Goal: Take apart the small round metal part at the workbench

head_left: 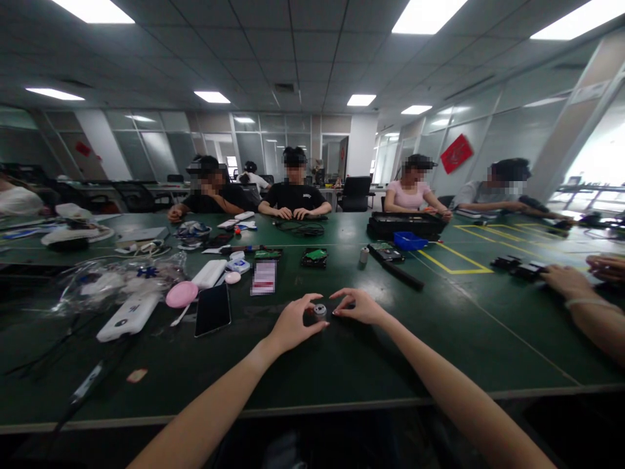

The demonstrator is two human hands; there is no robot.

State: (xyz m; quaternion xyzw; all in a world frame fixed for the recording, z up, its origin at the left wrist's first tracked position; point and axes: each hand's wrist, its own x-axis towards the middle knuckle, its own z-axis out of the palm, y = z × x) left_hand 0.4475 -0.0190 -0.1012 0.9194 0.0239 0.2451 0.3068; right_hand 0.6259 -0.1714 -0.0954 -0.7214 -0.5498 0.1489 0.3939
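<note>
the small metal cylinder (319, 312) stands between the left hand's (295, 322) curved thumb and fingers, contact unclear. at its three o'clock, the right hand (360, 306) hovers just beside it, thumb and fingertips apart.

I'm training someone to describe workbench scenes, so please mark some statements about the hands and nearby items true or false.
1. The left hand curls around a small metal cylinder. True.
2. The right hand rests on the dark phone. False: it is beside the cylinder, away from the phone.
3. A blue box sits by a long black case. True.
4. The pink disc lies right of the phone. False: the disc is left of it.
</note>
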